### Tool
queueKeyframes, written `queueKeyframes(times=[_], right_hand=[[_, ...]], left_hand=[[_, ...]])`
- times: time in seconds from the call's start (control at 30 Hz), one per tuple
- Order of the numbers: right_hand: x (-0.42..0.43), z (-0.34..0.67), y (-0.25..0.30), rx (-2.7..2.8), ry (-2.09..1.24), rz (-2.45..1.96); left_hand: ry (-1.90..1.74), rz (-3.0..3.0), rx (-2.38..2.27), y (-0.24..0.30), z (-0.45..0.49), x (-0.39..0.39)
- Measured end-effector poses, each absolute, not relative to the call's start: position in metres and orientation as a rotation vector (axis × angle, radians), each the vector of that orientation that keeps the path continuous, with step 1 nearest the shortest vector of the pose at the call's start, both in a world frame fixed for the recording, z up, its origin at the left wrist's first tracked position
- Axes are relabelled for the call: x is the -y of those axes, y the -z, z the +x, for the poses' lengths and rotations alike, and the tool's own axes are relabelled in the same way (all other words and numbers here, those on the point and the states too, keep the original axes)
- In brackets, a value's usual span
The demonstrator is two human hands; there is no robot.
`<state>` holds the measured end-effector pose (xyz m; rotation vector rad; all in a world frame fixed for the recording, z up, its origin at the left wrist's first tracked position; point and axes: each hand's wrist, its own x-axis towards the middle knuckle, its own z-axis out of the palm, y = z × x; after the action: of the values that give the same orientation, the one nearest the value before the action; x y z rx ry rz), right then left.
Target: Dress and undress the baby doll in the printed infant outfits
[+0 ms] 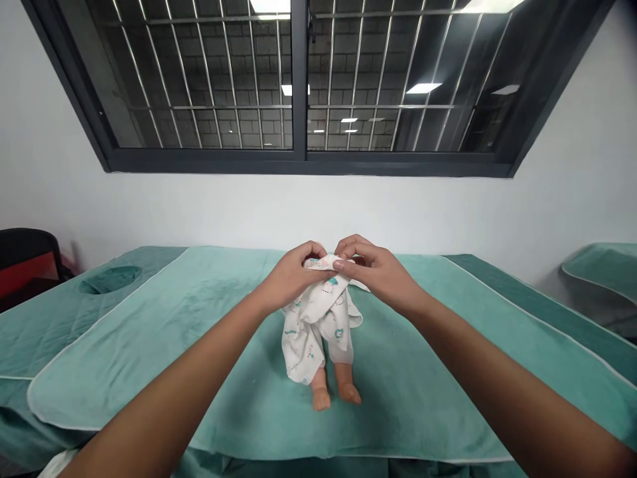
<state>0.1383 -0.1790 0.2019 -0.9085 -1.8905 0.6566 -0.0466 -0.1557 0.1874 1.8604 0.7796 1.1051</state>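
A baby doll (pixel 320 392) is in the middle of the bed, its bare feet pointing toward me. White printed baby clothes (pixel 318 312) cover its legs and body; its head is hidden behind my hands and the cloth. My left hand (pixel 293 275) is closed, pinching the upper edge of the printed cloth between thumb and fingers. Close beside it, my right hand (pixel 375 269) pinches the same cloth with thumb and forefinger, the other fingers curled above. Between the two hands the fabric is bunched, and a loose flap hangs at the doll's right side in view.
A green plush sheet (pixel 149 372) with pale piping covers the bed. A face hole (pixel 110 280) shows in the bed's padded left end. Behind stand a white wall (pixel 249 206) and a barred window (pixel 298 159). A red and black chair (pixel 30 265) is at far left.
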Motion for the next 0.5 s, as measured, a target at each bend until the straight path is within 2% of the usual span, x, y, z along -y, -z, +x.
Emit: queueKeyframes(times=[0.27,0.37,0.5], right_hand=[[0.202,0.142,-0.213,2.134,-0.474,-0.795],[0.205,0.147,-0.205,2.063,-0.657,-0.716],[0.203,0.151,-0.187,1.668,-1.075,-0.714]], left_hand=[[-0.918,1.713,-0.528,-0.196,-0.058,0.167],[-0.991,1.474,-0.418,-0.197,-0.060,0.167],[-1.244,1.197,-0.366,-0.201,-0.058,0.162]])
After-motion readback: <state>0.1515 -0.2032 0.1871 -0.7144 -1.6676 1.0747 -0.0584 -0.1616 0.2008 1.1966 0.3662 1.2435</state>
